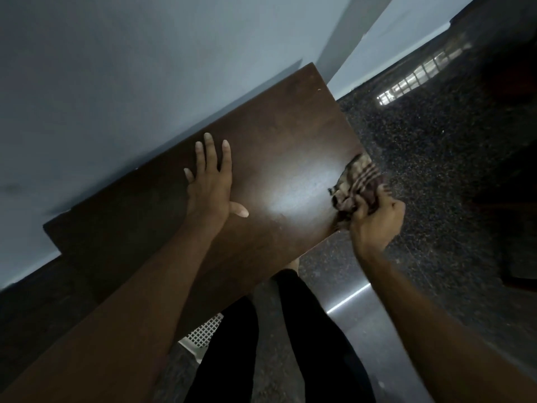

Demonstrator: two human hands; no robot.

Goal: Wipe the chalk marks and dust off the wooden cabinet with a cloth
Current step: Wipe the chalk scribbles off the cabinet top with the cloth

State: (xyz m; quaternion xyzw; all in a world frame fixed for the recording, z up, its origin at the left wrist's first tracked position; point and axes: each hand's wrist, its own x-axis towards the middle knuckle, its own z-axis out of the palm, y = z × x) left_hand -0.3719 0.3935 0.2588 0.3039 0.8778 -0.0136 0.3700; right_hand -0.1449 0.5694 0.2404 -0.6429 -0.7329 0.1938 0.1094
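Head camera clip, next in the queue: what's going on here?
A person is wiping the top of a dark wooden cabinet. The right hand grips a bunched checked cloth at the top's right edge, the cloth blurred as if mid-swipe. The left hand lies flat, fingers spread, on the top. A pale hazy patch shows between the hands; whether it is dust or glare is unclear.

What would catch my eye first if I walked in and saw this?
Most striking is the dark wooden cabinet top, running slantwise across the middle with a bright glare patch on it. The left hand lies flat with fingers spread near its centre, while the right hand grips a bunched checked cloth at the cabinet's right edge. Beyond that edge, a speckled dark floor mirrors a barred window.
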